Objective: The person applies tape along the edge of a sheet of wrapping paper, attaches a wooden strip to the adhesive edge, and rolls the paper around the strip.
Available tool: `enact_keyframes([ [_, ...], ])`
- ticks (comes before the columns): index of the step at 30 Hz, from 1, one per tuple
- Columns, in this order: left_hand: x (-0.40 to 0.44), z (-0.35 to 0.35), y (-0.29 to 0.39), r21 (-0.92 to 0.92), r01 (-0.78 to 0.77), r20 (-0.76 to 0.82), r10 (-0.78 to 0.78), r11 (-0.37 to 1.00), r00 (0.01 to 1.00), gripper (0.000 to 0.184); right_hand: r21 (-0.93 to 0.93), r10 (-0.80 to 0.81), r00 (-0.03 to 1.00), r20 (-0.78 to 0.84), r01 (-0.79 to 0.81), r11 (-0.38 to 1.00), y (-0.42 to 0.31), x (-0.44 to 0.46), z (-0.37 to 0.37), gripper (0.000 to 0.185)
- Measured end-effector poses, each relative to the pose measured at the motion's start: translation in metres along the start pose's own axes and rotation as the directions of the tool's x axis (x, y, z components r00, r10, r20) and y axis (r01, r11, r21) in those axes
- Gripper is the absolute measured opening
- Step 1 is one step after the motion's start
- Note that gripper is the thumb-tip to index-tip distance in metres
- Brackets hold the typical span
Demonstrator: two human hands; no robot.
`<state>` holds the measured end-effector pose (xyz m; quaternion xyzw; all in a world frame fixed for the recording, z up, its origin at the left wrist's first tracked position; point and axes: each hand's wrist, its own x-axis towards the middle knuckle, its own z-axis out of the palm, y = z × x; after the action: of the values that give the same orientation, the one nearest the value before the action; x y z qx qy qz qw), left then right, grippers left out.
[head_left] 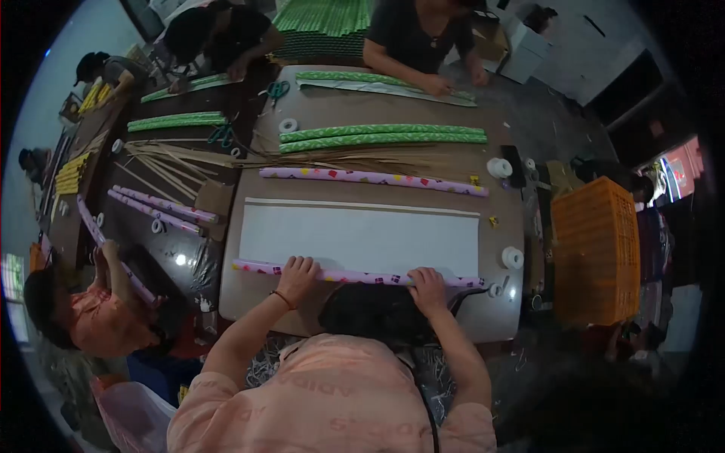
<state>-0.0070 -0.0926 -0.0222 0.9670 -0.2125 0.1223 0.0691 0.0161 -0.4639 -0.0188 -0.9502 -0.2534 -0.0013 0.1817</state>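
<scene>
A pink patterned paper roll [362, 277] lies along the near edge of a white sheet [359, 235] on the table. My left hand [300, 273] is curled over the roll left of its middle, and my right hand [427, 287] is curled over it nearer the right end. Along the sheet's far edge runs a thin tan strip [362, 205]. Beyond it rests a finished-looking pink roll [374, 181]. My palms and what lies under them are hidden.
Green rolls [381, 137] and thin sticks [355, 160] lie farther back. Tape rolls [513, 257] stand at the table's right edge [519, 302]. An orange crate [595, 253] is at the right. People work across the table and at the left; green-handled scissors [277, 91] lie at the back.
</scene>
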Motion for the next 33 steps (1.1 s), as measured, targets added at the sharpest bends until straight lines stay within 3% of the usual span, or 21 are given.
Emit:
enact_keyframes([
  [5, -0.002, 0.005, -0.004, 0.042, -0.002, 0.086, -0.002, 0.999, 0.996, 0.014, 0.024, -0.051, 0.995, -0.084, 0.053, 0.998, -0.001, 0.0, -0.002, 0.045],
  [10, 0.015, -0.002, -0.007, 0.02, -0.001, 0.035, 0.0, 1.0, 0.999, 0.019, -0.14, -0.056, 0.985, -0.165, 0.033, 0.99, -0.013, 0.009, -0.02, 0.05],
  [13, 0.021, -0.012, -0.003, 0.103, 0.004, 0.01, -0.005, 0.995, 1.0, 0.019, -0.198, -0.067, 0.983, -0.171, 0.033, 0.98, -0.012, 0.01, -0.02, 0.049],
  [15, 0.024, -0.022, 0.0, -0.044, 0.036, 0.026, -0.035, 0.998, 0.999, 0.019, -0.201, -0.054, 0.978, -0.203, 0.013, 0.98, -0.013, 0.01, -0.018, 0.048],
  [18, 0.023, -0.024, 0.002, -0.113, -0.006, 0.063, 0.013, 0.994, 0.998, 0.021, -0.192, -0.026, 0.971, -0.237, -0.021, 0.981, -0.01, 0.006, -0.014, 0.045],
  [22, 0.014, -0.005, -0.001, -0.094, -0.042, 0.151, 0.056, 0.995, 0.987, 0.02, -0.182, 0.013, 0.966, -0.26, -0.062, 0.981, -0.014, 0.002, -0.011, 0.044],
  [25, 0.012, -0.003, 0.0, -0.137, 0.038, 0.158, -0.016, 0.99, 0.987, 0.017, -0.115, 0.004, 0.964, -0.265, -0.036, 0.993, -0.027, 0.007, -0.025, 0.044],
  [29, 0.012, -0.006, 0.001, -0.057, 0.032, 0.078, -0.027, 0.998, 0.997, 0.018, -0.047, 0.011, 0.986, -0.164, -0.019, 0.999, -0.024, 0.001, -0.022, 0.045],
  [33, 0.019, -0.01, 0.003, 0.09, -0.016, 0.013, 0.015, 0.996, 1.0, 0.024, -0.034, 0.013, 0.968, -0.252, -0.022, 0.999, -0.018, -0.006, -0.005, 0.042],
])
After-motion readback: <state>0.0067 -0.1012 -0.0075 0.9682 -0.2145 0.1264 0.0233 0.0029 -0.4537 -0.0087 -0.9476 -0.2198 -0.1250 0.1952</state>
